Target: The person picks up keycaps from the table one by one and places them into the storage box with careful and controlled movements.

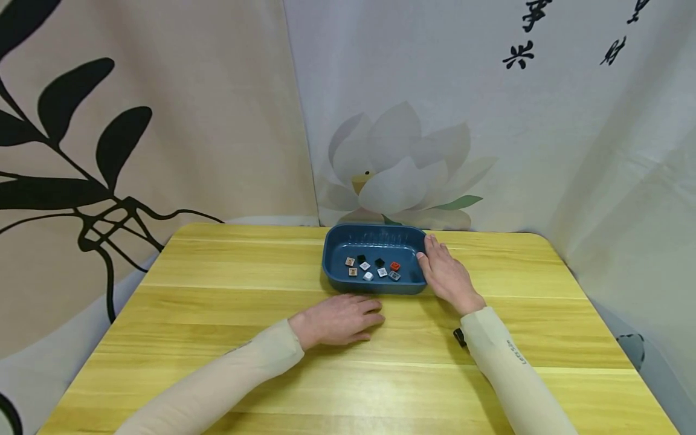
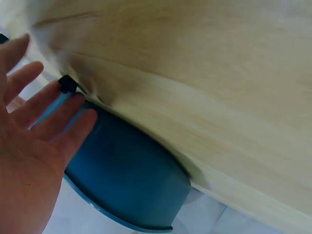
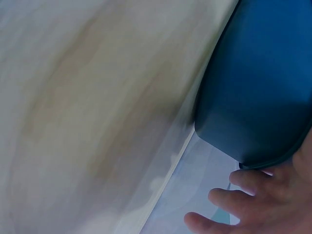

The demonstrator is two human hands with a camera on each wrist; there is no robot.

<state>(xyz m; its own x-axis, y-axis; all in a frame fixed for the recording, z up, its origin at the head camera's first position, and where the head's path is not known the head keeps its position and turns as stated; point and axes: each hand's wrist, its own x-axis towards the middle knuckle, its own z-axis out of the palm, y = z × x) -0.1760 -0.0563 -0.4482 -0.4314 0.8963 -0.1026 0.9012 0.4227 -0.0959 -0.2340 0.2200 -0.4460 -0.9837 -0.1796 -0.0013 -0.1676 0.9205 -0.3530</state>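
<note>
A dark blue oblong tray (image 1: 375,289) stands at the far edge of the wooden table. Several small cubes lie loose in it: beige cubes (image 1: 353,272), white ones (image 1: 368,276), black ones (image 1: 379,263), a grey one (image 1: 394,276) and a red one (image 1: 394,266). At the tray's right end is my right hand (image 1: 447,275), fingers straight along the outside, thumb over the rim. My left hand (image 1: 339,318) is just in front of the tray's near wall, palm down, with relaxed fingers and nothing held. In the left wrist view a small black object (image 2: 68,84) shows by the fingertips.
The yellow wooden table (image 1: 244,266) has rounded far corners. Directly behind it hangs a pale curtain (image 1: 228,109) printed with black leaves, a lotus and written characters. A small black device (image 1: 460,337) sits at the right wrist.
</note>
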